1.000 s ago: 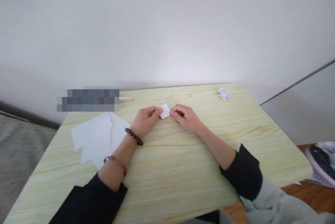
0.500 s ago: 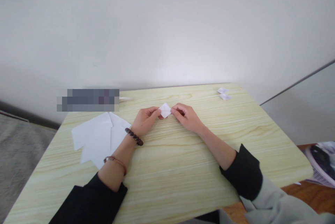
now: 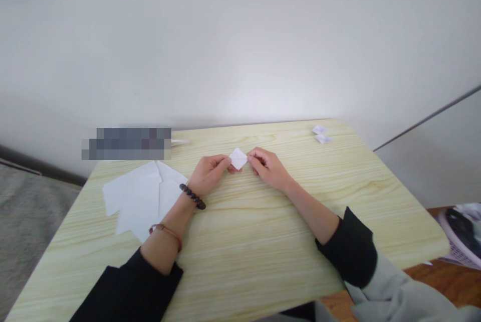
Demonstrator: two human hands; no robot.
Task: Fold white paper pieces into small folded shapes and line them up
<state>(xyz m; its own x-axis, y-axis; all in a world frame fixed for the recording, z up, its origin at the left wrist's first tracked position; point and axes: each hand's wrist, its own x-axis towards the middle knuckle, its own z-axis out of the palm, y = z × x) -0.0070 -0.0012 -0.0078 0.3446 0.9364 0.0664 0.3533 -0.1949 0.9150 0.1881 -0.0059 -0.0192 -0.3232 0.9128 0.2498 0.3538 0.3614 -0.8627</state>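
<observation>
The table [image 3: 255, 252] carries white sheets [image 3: 139, 201] near its left edge. The left hand [image 3: 210, 171] and right hand [image 3: 267, 167] pinch opposite corners of a paper diamond [image 3: 238, 158] toward the far edge. Apparent step: shaping a fold; next move calls for aligned corners. Near the far right corner: two folded pieces [image 3: 323, 139].

I get white from the folded paper [image 3: 238, 159] in the grip, and from the loose sheets [image 3: 139, 199] left of it. Beneath the grip, my feed shows the tabletop [image 3: 255, 242] pale yellow-green, streaked like wood grain. Nearer the camera than the grip, I see black cuffs [image 3: 349, 252]; beyond it, a pale grey wall [image 3: 240, 51].
</observation>
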